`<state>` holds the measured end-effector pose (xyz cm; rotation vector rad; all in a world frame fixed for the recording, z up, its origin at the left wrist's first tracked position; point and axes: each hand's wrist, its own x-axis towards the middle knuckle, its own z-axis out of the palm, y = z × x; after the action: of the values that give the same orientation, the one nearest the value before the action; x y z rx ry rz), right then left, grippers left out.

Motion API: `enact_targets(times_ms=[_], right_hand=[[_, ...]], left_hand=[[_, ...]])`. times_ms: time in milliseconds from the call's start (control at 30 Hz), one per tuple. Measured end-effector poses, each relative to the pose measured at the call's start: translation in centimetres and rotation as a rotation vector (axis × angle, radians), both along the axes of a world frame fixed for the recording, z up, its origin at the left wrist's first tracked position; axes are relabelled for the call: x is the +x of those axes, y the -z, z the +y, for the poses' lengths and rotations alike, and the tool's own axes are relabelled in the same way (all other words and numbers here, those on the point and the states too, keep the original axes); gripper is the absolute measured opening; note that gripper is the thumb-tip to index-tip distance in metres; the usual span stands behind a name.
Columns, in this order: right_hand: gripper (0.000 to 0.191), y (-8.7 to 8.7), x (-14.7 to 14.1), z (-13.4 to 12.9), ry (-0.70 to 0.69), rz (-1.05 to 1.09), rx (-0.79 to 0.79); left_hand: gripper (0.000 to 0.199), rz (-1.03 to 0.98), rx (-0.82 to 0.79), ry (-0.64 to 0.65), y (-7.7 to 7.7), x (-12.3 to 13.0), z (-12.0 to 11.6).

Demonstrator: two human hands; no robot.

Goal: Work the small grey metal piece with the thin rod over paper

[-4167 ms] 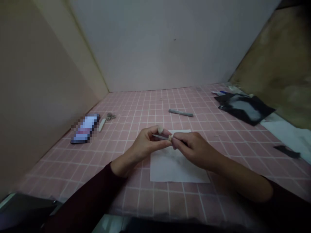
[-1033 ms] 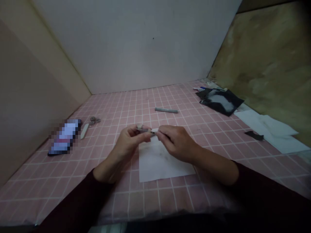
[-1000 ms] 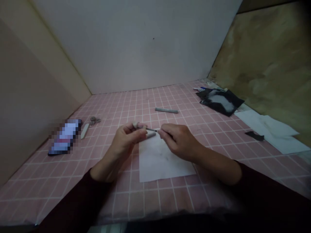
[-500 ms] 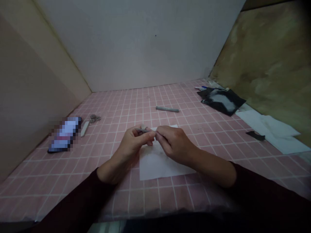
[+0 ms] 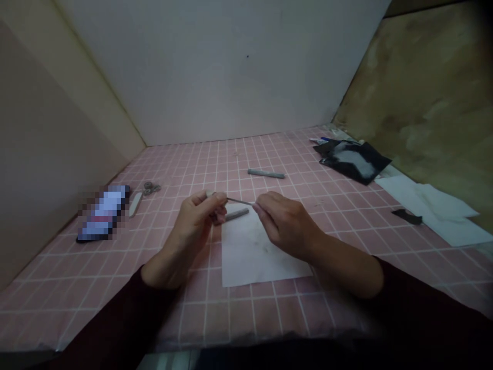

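A thin dark rod (image 5: 239, 201) spans the gap between my two hands above a white paper sheet (image 5: 262, 257). My left hand (image 5: 200, 216) pinches its left end between thumb and fingers. The rod's right end goes into the closed fingers of my right hand (image 5: 287, 223). Below the rod, a thicker grey stick (image 5: 236, 214) sticks out from under the fingers of my left hand; whether that hand grips it is hard to tell.
Another grey stick (image 5: 265, 173) lies on the pink checked cloth (image 5: 185, 169). To the left are a blurred phone (image 5: 103, 213), a white strip (image 5: 135, 204) and scissors (image 5: 150, 188). Black sheets (image 5: 356, 160), white papers (image 5: 435, 205) and a dark scrap (image 5: 407, 216) lie right.
My hands have moved apart, the left one leftward and the right one slightly rightward. More of the thin rod shows between them, and the thicker grey stick has come into view.
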<state>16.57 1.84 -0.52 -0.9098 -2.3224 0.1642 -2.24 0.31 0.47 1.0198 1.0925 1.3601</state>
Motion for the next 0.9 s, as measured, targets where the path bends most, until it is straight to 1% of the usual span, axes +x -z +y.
enact_targets(times_ms=[133, 167, 267, 300, 333, 400, 433, 467, 567, 600, 633, 700, 733, 767, 833, 900], right_hand=[[0.025, 0.09, -0.11, 0.02, -0.039, -0.039, 0.002], [0.026, 0.08, -0.1, 0.05, -0.04, -0.037, 0.007], [0.027, 0.01, 0.02, 0.11, -0.003, -0.014, 0.032], [0.028, 0.0, 0.04, 0.11, 0.004, -0.011, 0.04], [0.027, 0.0, 0.04, 0.09, -0.001, -0.014, 0.046], [0.026, 0.05, 0.02, 0.06, -0.032, -0.026, 0.053], [0.025, 0.07, 0.02, 0.07, -0.046, -0.028, 0.054], [0.024, 0.08, 0.04, 0.1, -0.05, -0.025, 0.051], [0.025, 0.06, 0.14, 0.3, -0.018, 0.017, 0.032], [0.025, 0.04, 0.16, 0.37, -0.016, 0.033, 0.021], [0.025, 0.03, 0.16, 0.44, -0.028, 0.05, 0.007], [0.025, -0.05, 0.16, 0.53, -0.076, 0.081, -0.027], [0.025, -0.13, 0.17, 0.56, -0.094, 0.099, -0.049], [0.026, -0.24, 0.21, 0.56, -0.099, 0.118, -0.073], [0.028, -0.51, 0.29, 0.54, -0.077, 0.154, -0.127], [0.029, -0.68, 0.27, 0.49, -0.054, 0.177, -0.175]], left_hand=[[0.027, 0.022, -0.077, 0.131, 0.05, 0.14, -0.08], [0.028, 0.027, -0.092, 0.129, -0.01, 0.09, -0.05], [0.025, 0.006, -0.074, 0.015, -0.38, -0.21, 0.09], [0.024, 0.0, -0.07, 0.017, -0.48, -0.26, 0.1], [0.025, 0.004, -0.068, 0.046, -0.55, -0.25, 0.09], [0.026, 0.021, -0.106, 0.144, -0.57, -0.13, 0.0], [0.026, 0.027, -0.113, 0.163, -0.54, -0.07, -0.04], [0.025, 0.029, -0.111, 0.165, -0.51, -0.03, -0.07], [0.022, -0.047, -0.043, 0.033, -0.35, 0.01, -0.11], [0.021, -0.085, -0.033, 0.018, -0.26, 0.04, -0.13], [0.022, -0.106, -0.043, 0.048, -0.15, 0.09, -0.14], [0.025, -0.125, -0.072, 0.157, 0.1, 0.14, -0.17], [0.025, -0.137, -0.077, 0.171, 0.18, 0.12, -0.17], [0.025, -0.144, -0.074, 0.166, 0.22, 0.07, -0.15], [0.022, -0.177, -0.035, 0.096, 0.21, -0.06, -0.11], [0.021, -0.188, -0.026, 0.079, 0.18, -0.05, -0.11]])
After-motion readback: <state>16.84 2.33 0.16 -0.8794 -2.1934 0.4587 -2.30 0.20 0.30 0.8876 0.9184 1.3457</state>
